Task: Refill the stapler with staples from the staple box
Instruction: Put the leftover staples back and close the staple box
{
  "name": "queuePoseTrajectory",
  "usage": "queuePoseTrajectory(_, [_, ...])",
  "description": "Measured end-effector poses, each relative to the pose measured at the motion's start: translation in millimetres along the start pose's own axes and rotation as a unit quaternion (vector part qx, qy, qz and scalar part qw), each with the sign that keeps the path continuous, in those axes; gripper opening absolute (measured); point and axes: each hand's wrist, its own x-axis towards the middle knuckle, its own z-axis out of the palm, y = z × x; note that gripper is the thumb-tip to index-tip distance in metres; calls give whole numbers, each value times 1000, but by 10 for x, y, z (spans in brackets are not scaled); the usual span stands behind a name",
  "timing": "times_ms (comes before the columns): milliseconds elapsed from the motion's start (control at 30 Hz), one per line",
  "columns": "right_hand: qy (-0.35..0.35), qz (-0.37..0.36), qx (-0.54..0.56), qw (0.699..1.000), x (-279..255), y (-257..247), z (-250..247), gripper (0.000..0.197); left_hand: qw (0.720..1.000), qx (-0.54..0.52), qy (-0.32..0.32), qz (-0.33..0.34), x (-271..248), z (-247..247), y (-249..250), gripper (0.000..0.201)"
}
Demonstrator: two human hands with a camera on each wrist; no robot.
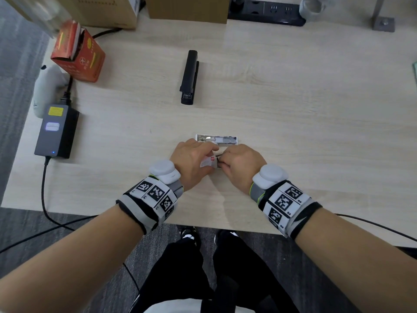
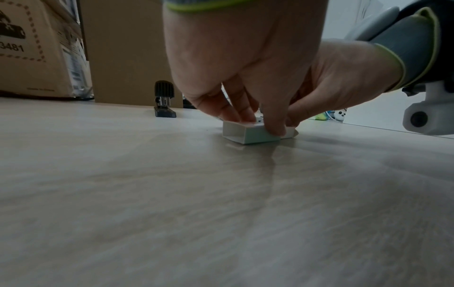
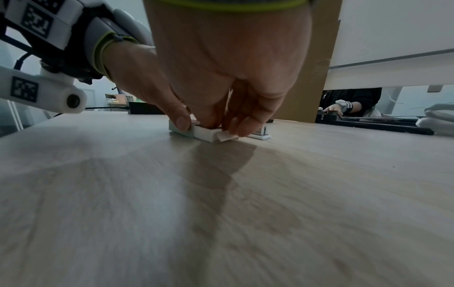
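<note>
A small white staple box [image 1: 208, 163] lies on the desk near the front edge. My left hand [image 1: 199, 159] grips its outer sleeve [image 2: 250, 135] with thumb and fingers. The inner tray [image 3: 206, 134] is slid out to the right with its end flap [image 3: 224, 137] open. My right hand [image 1: 226, 164] has its curled fingertips [image 3: 242, 128] down in the tray, pinching a thin dark strip of staples [image 1: 219, 157]. Just behind the hands lies a white stapler [image 1: 217, 139], opened with its metal channel showing. A black stapler [image 1: 189, 77] lies shut further back.
A red carton [image 1: 79, 53] and a black power adapter [image 1: 57, 131] with its cable sit at the left. Cardboard boxes [image 1: 187, 7] and a power strip [image 1: 266, 11] line the back edge. The desk edge [image 1: 203, 224] is close to my wrists.
</note>
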Motion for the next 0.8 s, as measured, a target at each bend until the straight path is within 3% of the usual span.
queuePoseTrajectory(433, [-30, 11, 12, 999, 50, -6, -150, 19, 1000, -7, 2, 1, -1, -9, -5, 47])
queuePoseTrajectory(800, [53, 29, 58, 997, -21, -18, -40, 11, 1000, -9, 10, 0, -2, -5, -5, 47])
